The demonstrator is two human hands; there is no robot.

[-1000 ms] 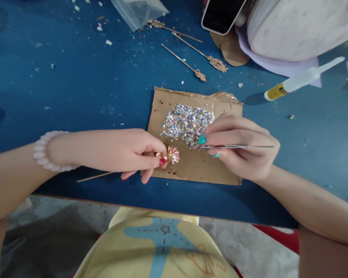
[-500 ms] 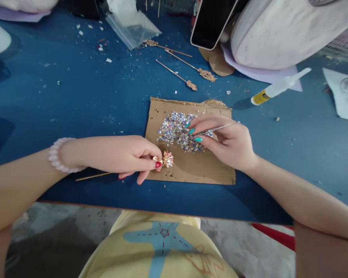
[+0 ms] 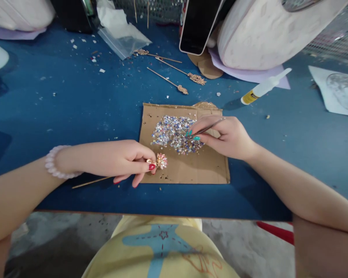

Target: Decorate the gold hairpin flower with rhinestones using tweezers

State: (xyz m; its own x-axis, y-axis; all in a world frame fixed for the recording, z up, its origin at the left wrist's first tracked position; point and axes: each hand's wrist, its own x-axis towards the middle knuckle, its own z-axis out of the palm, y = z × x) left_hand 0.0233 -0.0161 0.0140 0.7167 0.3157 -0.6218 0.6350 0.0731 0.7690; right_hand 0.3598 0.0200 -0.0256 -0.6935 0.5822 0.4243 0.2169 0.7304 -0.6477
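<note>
Both hands rest low: left (image 3: pixel 121 160) pinching hairpin (image 3: pixel 159 162), right (image 3: pixel 226 137) angling tweezers (image 3: pixel 207 127).

Matt brown cardboard sheet (image 3: pixel 188 170) under a heap of glittering, faceted rhinestones (image 3: pixel 174 133), and thin shiny metal tweezers (image 3: pixel 210 125) over it. Gold-toned metal hairpin (image 3: pixel 159 161), glossy at its jeweled flower. The blue bench (image 3: pixel 75 104) looks matt, dusted with flecks.
</note>
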